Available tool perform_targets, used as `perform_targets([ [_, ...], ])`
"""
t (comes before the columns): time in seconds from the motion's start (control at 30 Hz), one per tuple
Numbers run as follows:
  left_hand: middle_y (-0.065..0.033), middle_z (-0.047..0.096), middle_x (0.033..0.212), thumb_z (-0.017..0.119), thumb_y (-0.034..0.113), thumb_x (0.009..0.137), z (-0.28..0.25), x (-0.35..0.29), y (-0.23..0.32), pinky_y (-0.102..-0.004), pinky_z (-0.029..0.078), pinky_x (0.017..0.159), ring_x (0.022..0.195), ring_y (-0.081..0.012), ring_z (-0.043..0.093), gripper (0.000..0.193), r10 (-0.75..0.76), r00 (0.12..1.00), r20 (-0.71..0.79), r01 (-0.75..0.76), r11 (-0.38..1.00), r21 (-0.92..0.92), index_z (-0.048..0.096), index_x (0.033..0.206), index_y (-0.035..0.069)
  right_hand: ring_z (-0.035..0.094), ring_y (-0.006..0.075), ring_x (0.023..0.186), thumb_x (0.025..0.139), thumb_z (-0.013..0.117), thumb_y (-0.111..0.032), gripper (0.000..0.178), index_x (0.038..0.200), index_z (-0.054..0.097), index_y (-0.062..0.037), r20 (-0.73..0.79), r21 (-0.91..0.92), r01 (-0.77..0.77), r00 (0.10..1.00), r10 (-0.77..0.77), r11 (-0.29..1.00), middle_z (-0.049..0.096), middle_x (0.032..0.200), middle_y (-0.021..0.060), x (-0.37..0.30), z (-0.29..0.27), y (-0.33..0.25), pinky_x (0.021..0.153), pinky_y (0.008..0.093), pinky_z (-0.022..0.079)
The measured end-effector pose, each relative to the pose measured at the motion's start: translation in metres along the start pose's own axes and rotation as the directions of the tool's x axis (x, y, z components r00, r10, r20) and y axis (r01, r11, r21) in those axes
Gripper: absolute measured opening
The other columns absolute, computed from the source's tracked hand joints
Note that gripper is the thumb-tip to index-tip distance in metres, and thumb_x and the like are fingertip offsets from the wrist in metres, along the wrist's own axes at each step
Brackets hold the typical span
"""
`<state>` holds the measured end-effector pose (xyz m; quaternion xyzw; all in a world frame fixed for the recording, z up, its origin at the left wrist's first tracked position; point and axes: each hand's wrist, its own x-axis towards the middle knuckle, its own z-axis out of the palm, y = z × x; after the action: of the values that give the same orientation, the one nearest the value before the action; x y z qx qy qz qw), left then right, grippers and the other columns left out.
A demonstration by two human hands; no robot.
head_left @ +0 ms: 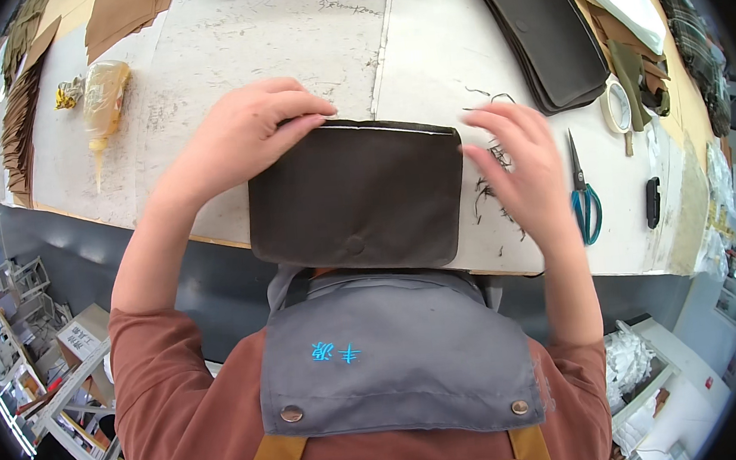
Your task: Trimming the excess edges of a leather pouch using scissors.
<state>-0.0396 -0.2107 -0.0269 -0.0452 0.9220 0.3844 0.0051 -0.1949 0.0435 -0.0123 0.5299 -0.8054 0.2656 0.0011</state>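
A dark brown leather flap panel (pixel 352 197) lies at the near table edge, overhanging it a little toward my apron. Its near corners are rounded, and a faint round mark shows close to that side. Along the far edge runs a narrow pale strip (pixel 394 127) beside a dark folded rim. My left hand (pixel 260 126) pinches this far edge left of its middle, thumb and fingers pressed together. Just off the far right corner, my right hand (pixel 513 145) hovers with thumb and fingers apart, holding nothing.
Dark trimmings (pixel 484 190) are scattered right of the panel. Farther right lie teal-handled scissors (pixel 584 200), a black cutter-like tool (pixel 653 203), a tape roll (pixel 616 105) and stacked dark panels (pixel 547 34). A glue bottle (pixel 105 99) and brown pieces (pixel 19 136) are left.
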Motion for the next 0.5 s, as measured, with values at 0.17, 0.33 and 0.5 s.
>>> perform_targets([
  [0.17,-0.0066,0.060,0.087,0.062,0.009,0.082,0.023,0.016,0.006,-0.0330,0.048,0.072,0.083,-0.0240,0.059,0.015,0.229,0.970,-0.081,-0.211,0.961,0.178,0.066,0.096,0.008,0.055,0.0264,0.087,0.078,0.064,-0.009,0.012,0.089,0.062,-0.0059,0.168,0.243,0.029,0.983,-0.072,0.970,0.061,0.088,0.0076,0.028,0.048,-0.002,0.077,0.0358,0.044],
  [0.33,-0.0058,0.060,0.087,0.063,0.005,0.079,0.036,0.019,-0.005,-0.0322,0.048,0.071,0.083,-0.0231,0.058,0.018,0.211,0.973,-0.093,-0.212,0.977,-0.002,0.066,0.097,0.009,0.055,0.0261,0.082,0.078,0.062,-0.007,0.011,0.089,0.062,-0.0069,0.205,0.331,-0.013,0.977,-0.058,0.944,0.060,0.085,0.0060,0.032,0.056,0.001,0.075,0.0355,0.045],
  [0.5,-0.0048,0.059,0.087,0.064,0.001,0.077,0.037,0.019,-0.012,-0.0312,0.048,0.070,0.082,-0.0215,0.058,0.022,0.224,0.968,-0.112,-0.233,0.970,-0.075,0.067,0.097,0.009,0.056,0.0252,0.081,0.076,0.062,-0.006,0.014,0.091,0.063,-0.0068,0.170,0.322,0.027,0.982,-0.086,0.946,0.060,0.088,0.0053,0.024,0.061,0.005,0.073,0.0338,0.046],
])
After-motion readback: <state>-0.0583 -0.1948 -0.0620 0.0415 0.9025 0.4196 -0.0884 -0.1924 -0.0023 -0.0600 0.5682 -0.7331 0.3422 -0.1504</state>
